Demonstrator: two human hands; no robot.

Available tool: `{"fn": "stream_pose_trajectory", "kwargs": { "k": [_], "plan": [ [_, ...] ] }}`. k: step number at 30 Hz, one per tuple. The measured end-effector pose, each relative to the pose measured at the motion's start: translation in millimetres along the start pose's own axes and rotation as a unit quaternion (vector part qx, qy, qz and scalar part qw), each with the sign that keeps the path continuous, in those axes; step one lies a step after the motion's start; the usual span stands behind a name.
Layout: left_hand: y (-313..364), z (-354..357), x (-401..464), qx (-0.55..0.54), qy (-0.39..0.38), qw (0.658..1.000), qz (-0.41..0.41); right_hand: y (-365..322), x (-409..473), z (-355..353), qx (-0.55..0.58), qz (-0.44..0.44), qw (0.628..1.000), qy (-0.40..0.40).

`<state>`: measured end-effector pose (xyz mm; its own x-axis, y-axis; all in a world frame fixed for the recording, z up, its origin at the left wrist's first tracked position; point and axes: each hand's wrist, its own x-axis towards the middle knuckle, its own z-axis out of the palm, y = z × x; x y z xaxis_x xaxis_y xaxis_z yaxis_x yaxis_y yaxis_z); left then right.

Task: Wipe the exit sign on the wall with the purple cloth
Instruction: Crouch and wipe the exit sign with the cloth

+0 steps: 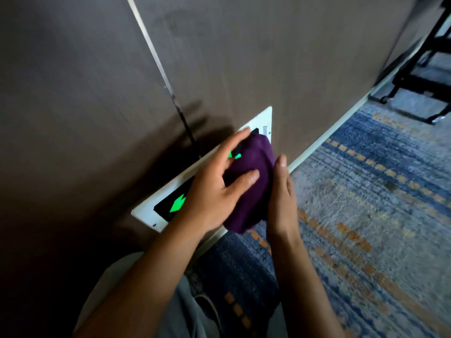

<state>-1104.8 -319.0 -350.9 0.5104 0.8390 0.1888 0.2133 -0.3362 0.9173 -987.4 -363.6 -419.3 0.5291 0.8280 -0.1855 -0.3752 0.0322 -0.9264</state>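
Observation:
The exit sign (pixel 156 211) is a white-framed panel with a black face and glowing green arrows, set low in the brown wall near the floor. A bunched purple cloth (pixel 251 181) lies in front of the sign's right half. My left hand (pixel 214 189) rests on the cloth's left side, thumb on top and fingers spread toward the sign. My right hand (pixel 280 198) cups the cloth from the right, thumb pointing up. The hands and cloth hide the middle of the sign.
A metal strip (pixel 156 59) runs down the wall (pixel 73 93) to the sign. A pale baseboard (pixel 341 123) meets blue and orange patterned carpet (pixel 366 215). A black wheeled frame (pixel 419 76) stands at the upper right. My knee in grey trousers (pixel 136 289) is at the bottom.

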Motion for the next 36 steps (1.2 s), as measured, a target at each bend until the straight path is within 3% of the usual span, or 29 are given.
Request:
{"fn": "stream_pose_trajectory", "kwargs": {
  "k": [3, 8, 11, 14, 18, 22, 31, 36],
  "plan": [
    [-2.6, 3.2, -0.7, 0.0, -0.019, 0.999, -0.032, -6.0, 4.3, 0.5, 0.107, 0.015, 0.994, -0.017],
    [-3.7, -4.6, -0.6, 0.093, -0.011, 0.992, -0.087, -16.9, 10.9, -5.2, -0.015, -0.105, 0.994, 0.031],
    [-3.0, -7.8, 3.1, 0.003, 0.03, 0.99, -0.139, -17.8, 10.0, -17.5, 0.021, -0.082, 0.996, -0.016],
    [-1.0, -6.4, 10.7, -0.099, 0.012, 0.978, -0.181, -18.6, 6.4, -20.3, 0.066, -0.056, 0.991, -0.101],
    [-2.3, -6.0, 15.7, 0.074, 0.048, 0.991, -0.103, -16.6, 10.0, -11.6, 0.085, -0.032, 0.99, -0.104],
    [-4.3, -5.7, 20.2, 0.146, 0.043, 0.985, -0.076, -5.2, 11.2, -8.0, 0.134, 0.041, 0.975, -0.17],
    [-0.8, -13.1, 40.3, 0.125, 0.048, 0.991, -0.02, -21.4, 36.8, -10.4, 0.112, -0.048, 0.975, -0.183],
    [38.7, -32.2, 70.6, 0.296, 0.004, 0.954, 0.051, -30.7, 51.0, -6.9, 0.205, -0.043, 0.939, -0.273]
  ]
}}
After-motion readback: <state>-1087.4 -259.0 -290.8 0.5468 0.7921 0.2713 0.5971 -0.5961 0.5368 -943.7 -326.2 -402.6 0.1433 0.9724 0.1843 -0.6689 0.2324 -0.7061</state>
